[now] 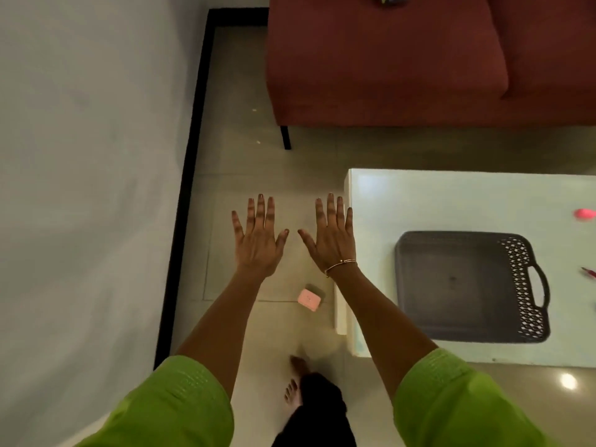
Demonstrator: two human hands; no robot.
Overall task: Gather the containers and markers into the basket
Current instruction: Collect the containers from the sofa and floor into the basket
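A dark grey plastic basket [419, 285] with a perforated side and a handle stands on the pale table [419, 195] at the right, with nothing in it. Past the basket, at the frame's right edge, a pink object [584, 213] lies on the table, and a red marker tip [588, 271] shows just below it. A small pink container [309, 299] rests on the floor beside the table's left edge. My left hand [258, 240] and my right hand [330, 238] are stretched out flat over the floor, palms down, fingers spread, holding nothing. The right hand hovers next to the table's corner.
A red sofa [387, 66] fills the far side, with a dark object at its top edge. A white wall with a black skirting [190, 156] runs along the left. Tiled floor lies between wall, sofa and table. My bare feet [295, 379] show at the bottom.
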